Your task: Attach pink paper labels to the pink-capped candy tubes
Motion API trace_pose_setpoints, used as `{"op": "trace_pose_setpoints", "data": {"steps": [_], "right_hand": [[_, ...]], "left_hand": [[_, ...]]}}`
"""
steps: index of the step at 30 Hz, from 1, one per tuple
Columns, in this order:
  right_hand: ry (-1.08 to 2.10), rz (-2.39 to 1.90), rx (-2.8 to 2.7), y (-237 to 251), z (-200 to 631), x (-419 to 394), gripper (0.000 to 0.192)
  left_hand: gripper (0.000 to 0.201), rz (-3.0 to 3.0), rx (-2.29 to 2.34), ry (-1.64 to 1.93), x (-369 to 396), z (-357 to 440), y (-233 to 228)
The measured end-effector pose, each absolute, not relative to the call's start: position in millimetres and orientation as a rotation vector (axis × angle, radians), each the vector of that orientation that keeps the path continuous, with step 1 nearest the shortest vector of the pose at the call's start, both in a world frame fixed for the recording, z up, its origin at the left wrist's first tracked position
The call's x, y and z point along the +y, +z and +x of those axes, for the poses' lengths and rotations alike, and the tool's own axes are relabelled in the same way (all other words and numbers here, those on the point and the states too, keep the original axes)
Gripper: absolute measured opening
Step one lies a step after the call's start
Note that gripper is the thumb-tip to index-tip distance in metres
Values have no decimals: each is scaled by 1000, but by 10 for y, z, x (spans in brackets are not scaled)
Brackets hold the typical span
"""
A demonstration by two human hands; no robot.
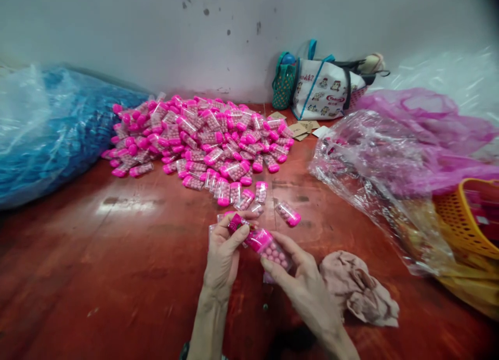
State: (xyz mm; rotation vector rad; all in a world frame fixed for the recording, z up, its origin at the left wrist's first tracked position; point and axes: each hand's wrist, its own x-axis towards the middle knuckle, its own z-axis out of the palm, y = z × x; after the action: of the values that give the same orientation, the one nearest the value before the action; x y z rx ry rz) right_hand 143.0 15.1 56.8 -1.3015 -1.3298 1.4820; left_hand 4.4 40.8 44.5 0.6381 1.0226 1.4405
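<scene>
My left hand (225, 251) pinches a small pink label or sticker (235, 223) between thumb and fingers, with some clear wrappers behind it. My right hand (300, 277) holds a clear candy tube with a pink cap (268, 247), filled with pink round candies, tilted toward the left hand. The two hands nearly meet over the red floor. Just beyond them lie a few loose tubes (288, 213), and farther back a big pile of the same pink-capped tubes (202, 139).
A crumpled beige cloth (360, 290) lies right of my right hand. A blue-filled plastic sack (50, 131) sits at the left. Clear and pink plastic bags (390, 157) and a yellow basket (468, 219) are at the right. Tote bags (319, 89) lean against the wall.
</scene>
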Motion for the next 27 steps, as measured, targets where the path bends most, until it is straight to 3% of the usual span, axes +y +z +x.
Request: {"op": "trace_pose_setpoints", "data": {"steps": [6,19,27], "right_hand": [[1744,-1098,-1116,553,1449,151,38],[1100,-1385,-1541,520,1317,109,40],[994,-1453,-1572,515,1307,103,32]], "left_hand": [[18,601,929,1436,404,50,458],[36,270,1113,1639,404,185,380],[22,200,1005,1552,381,237,372]]}}
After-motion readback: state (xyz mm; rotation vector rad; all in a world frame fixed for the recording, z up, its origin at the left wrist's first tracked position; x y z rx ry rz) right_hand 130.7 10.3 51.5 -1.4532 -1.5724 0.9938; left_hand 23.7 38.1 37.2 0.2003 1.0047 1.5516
